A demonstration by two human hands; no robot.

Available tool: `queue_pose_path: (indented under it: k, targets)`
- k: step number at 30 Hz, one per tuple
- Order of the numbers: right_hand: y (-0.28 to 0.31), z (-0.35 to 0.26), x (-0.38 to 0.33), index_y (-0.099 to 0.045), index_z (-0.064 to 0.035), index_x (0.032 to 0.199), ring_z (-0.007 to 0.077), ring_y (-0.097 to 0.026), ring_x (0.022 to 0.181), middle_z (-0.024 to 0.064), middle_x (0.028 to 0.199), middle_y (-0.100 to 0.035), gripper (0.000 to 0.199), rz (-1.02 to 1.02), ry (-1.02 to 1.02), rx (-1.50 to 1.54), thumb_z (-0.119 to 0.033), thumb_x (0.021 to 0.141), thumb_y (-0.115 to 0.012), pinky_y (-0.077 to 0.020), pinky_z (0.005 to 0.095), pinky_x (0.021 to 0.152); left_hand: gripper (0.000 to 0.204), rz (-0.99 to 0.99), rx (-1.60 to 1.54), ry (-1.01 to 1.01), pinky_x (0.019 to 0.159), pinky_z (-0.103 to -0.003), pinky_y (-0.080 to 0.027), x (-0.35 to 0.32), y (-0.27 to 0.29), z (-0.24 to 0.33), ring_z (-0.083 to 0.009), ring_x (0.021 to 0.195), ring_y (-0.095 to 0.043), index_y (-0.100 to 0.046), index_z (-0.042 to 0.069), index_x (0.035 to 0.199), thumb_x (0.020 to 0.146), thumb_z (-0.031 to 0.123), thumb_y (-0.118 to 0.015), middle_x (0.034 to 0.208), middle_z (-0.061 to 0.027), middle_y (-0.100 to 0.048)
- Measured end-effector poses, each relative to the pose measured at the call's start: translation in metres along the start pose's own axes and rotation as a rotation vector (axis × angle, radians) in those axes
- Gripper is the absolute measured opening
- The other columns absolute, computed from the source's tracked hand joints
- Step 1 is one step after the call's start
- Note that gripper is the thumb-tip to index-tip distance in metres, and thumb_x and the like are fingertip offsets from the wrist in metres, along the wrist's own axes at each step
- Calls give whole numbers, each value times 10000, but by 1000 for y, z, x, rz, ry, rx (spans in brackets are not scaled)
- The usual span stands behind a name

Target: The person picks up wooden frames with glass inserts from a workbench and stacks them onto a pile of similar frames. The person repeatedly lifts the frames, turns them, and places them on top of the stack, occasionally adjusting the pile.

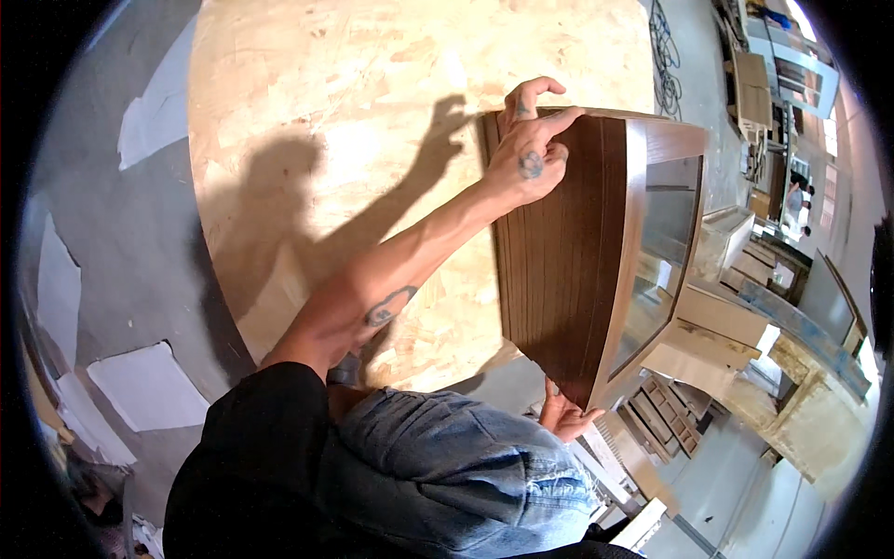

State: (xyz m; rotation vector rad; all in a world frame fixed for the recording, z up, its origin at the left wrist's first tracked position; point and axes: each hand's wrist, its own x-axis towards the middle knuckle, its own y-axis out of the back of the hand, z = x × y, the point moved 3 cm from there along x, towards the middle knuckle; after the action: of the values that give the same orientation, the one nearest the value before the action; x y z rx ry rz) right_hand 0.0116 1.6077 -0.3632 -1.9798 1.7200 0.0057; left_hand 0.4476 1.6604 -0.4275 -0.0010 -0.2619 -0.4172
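A dark brown wooden cabinet (559, 242) with a glass pane (659, 247) in one side lies on the right part of a pale chipboard tabletop (372, 56). My left hand (531, 154) is over its far left corner, fingers spread and partly bent. The hand's shadow falls on the board some way to the left, so it seems raised; contact with the wood is unclear. At the cabinet's near corner my right hand (565, 416) grips the edge from below. The right forearm and part of that hand are hidden.
White sheets (149, 387) lie on the grey floor at left. Coiled dark cables (664, 56) are on the floor beyond the board. Cardboard (717, 317), wooden frames (666, 410) and a worn pale cabinet (810, 419) crowd the right side.
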Motion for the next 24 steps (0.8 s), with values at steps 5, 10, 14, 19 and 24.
queue_pose_path:
  k: [5, 10, 14, 19, 24]
  targets:
    - [-3, -15, -6, -324, -176, 1423, 324, -285, 1343, 97, 1463, -320, 751, -9, -6, -45, -662, 856, -411, -219, 628, 1031, 636, -97, -220, 93, 535, -158, -445, -13, 0, 8, -184, 1195, -337, -541, 22, 1247, 669, -195, -387, 1239, -71, -299]
    - [6, -42, -10, -342, -166, 1415, 285, -255, 1351, 91, 1468, -311, 762, -72, -98, -67, -673, 850, -410, -135, 566, 1073, 657, -175, -321, 152, 754, -181, -483, -23, 26, 42, -198, 1212, -324, -515, -14, 1259, 649, -214, -380, 1206, -76, -311]
    - [0, -41, -9, -395, -110, 1365, 270, -338, 1284, 112, 1368, -426, 690, -82, -90, -41, -598, 881, -451, -211, 527, 1061, 656, -120, -251, 76, 964, -296, -361, -45, 35, 44, -263, 1173, -359, -520, -14, 1251, 615, -152, -435, 1169, -112, -360]
    - [63, -77, -7, -526, -96, 1221, 284, -461, 1151, 85, 1259, -529, 495, 84, -177, -101, -479, 911, -482, -351, 480, 946, 642, -237, -204, 144, 1016, -312, -323, -105, 44, 56, -254, 1217, -371, -492, 2, 1292, 664, -112, -427, 1292, -141, -375]
    - [65, -96, 42, -418, -70, 1328, 353, -482, 1135, 139, 1291, -469, 669, -103, -421, -360, -560, 878, -482, -389, 513, 942, 498, -250, -457, 427, 924, -360, -438, -97, 91, 41, -265, 974, -591, -554, -47, 1152, 970, 378, -369, 1039, -182, -616]
